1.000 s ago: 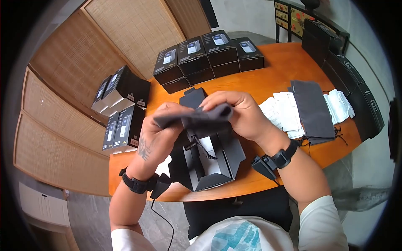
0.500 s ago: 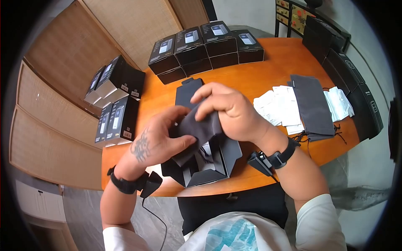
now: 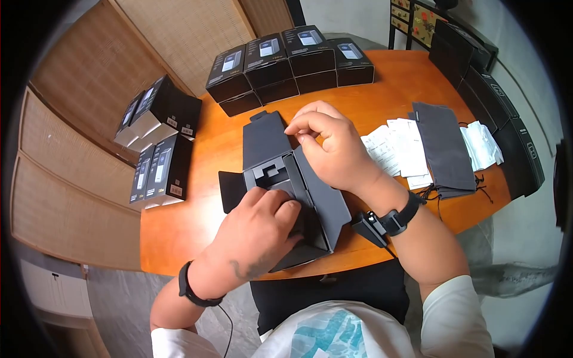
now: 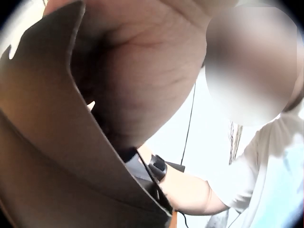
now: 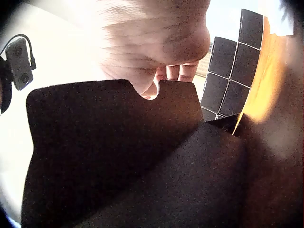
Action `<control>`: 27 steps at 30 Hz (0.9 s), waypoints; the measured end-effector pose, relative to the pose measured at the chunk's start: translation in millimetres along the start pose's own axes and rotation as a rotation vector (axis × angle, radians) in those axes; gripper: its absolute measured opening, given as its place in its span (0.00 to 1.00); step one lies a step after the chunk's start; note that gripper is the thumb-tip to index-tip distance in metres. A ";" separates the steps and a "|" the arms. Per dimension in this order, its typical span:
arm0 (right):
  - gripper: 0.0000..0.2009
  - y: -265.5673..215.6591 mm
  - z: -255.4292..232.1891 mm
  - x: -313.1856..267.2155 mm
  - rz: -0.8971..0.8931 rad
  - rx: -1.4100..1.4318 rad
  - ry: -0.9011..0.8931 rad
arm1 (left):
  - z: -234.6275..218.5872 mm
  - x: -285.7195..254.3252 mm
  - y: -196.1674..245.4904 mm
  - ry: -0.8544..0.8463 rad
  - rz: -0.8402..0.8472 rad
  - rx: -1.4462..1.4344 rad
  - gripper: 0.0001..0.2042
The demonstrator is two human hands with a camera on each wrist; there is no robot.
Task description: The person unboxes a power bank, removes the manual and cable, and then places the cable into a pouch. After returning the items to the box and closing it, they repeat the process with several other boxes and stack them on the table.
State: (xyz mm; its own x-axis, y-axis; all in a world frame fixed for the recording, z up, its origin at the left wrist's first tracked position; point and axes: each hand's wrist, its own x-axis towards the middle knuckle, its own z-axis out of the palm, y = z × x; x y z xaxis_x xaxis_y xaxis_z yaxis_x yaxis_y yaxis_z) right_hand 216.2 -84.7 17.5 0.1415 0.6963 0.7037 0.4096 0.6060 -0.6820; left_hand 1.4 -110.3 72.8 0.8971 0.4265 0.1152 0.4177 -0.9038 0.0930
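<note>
An unfolded black cardboard box (image 3: 264,142) lies with its flaps spread near the table's front edge. My left hand (image 3: 253,224) reaches down into it with bent fingers, fingertips hidden below the knuckles. Dark material shows under that hand; I cannot tell whether the fingers grip the grey cloth pouch there. In the left wrist view the palm (image 4: 147,61) is close behind a black box flap (image 4: 47,118). My right hand (image 3: 334,143) hovers over the box's right flap (image 3: 325,200), its fingers loosely curled around nothing. A dark flap (image 5: 109,147) partly covers it in the right wrist view.
Black product boxes (image 3: 268,53) stand stacked along the back, with more boxes (image 3: 170,164) at the left. To the right lie white paper sheets (image 3: 409,149), grey drawstring pouches (image 3: 444,149) and a white bundle (image 3: 482,146). Large black cases (image 3: 519,149) line the right edge.
The grey pouch, earlier held between both hands above the box, has gone down out of sight. My left hand has lowered into the box; my right hand has let go of the pouch.
</note>
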 end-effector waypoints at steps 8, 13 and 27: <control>0.06 -2.0 -3.8 -1.1 0.201 -0.293 -0.044 | -2.9 6.3 -13.0 -0.237 0.022 -0.258 0.16; 0.12 -4.3 -5.2 6.0 0.485 -0.165 -0.100 | 1.3 5.4 -21.5 -0.154 0.190 -0.161 0.11; 0.10 -29.6 -3.5 2.8 0.585 0.272 -0.642 | 33.5 -26.3 -59.1 0.466 -0.307 -0.751 0.12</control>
State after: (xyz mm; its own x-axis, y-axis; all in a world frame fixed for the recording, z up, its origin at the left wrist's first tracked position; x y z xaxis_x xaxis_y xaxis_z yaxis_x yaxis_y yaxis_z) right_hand 207.6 -102.1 40.4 -0.3029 0.9522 0.0398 0.1920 0.1018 -0.9761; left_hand -42.1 -69.3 31.1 0.5468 0.7608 0.3495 0.2789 -0.5591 0.7808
